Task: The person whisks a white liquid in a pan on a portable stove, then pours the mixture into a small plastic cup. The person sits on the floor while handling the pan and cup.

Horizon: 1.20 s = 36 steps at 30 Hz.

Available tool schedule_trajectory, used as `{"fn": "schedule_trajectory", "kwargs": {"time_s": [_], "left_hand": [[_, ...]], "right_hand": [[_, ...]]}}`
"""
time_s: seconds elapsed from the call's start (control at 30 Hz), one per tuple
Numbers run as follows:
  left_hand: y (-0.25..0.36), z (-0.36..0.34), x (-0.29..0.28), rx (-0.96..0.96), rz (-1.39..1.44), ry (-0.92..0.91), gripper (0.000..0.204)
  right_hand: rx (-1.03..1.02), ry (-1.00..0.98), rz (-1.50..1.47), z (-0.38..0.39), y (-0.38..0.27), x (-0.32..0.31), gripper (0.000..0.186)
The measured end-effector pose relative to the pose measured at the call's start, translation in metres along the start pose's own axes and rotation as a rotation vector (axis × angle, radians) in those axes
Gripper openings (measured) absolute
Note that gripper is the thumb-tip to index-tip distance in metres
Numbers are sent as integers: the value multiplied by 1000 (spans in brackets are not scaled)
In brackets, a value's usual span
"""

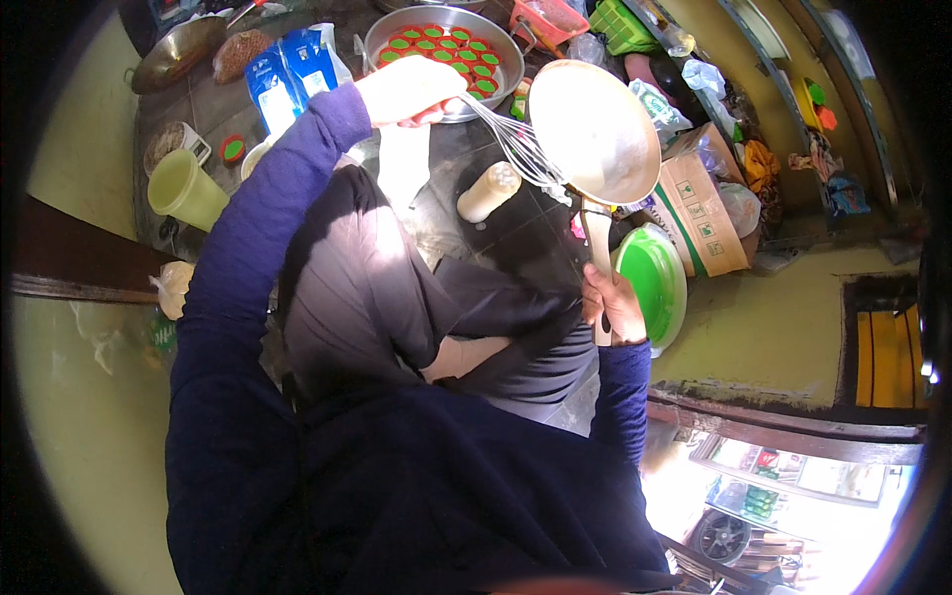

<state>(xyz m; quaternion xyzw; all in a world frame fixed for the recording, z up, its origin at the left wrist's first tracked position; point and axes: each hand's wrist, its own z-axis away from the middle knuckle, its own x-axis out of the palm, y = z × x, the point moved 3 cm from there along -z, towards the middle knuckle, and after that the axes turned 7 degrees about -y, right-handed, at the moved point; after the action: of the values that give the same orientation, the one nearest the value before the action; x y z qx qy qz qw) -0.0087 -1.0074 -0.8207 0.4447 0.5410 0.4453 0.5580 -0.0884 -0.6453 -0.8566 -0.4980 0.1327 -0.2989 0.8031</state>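
My left hand, bleached by bright light, is closed around the handle of a wire whisk. The whisk slants down to the right, its loops by the left rim of a pale frying pan. My right hand grips the pan's light handle and holds the pan up, tilted. Whether the whisk touches the pan I cannot tell. Below the whisk, a cream-coloured bottle stands on the dark tiles. Beyond my left hand sits a round metal pan with several red moulds of green filling.
A green basin and a cardboard box are at the right. Toward the left are a yellow-green bucket, a blue-and-white packet and a wok. Shelves line the far right wall.
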Motion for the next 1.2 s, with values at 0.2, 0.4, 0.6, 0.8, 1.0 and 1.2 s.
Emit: {"fn": "schedule_trajectory", "kwargs": {"time_s": [0.2,0.4,0.6,0.8,1.0,1.2], "left_hand": [[23,-8,-9,39,-40,-23,32],[59,-19,-23,15,-68,135,28],[85,-63,21,526,-916,218,26],[59,-83,73,351,-1370,63,16],[54,-64,97,333,-1141,-13,23],[33,-7,100,149,-878,136,30]], "right_hand": [[5,15,-75,2,4,-1,27],[-5,29,-170,2,7,2,23],[-59,11,-212,2,4,10,21],[-62,-35,-267,6,6,12,20],[-122,-16,-289,4,17,2,31],[-73,-48,-253,8,4,3,35]]}}
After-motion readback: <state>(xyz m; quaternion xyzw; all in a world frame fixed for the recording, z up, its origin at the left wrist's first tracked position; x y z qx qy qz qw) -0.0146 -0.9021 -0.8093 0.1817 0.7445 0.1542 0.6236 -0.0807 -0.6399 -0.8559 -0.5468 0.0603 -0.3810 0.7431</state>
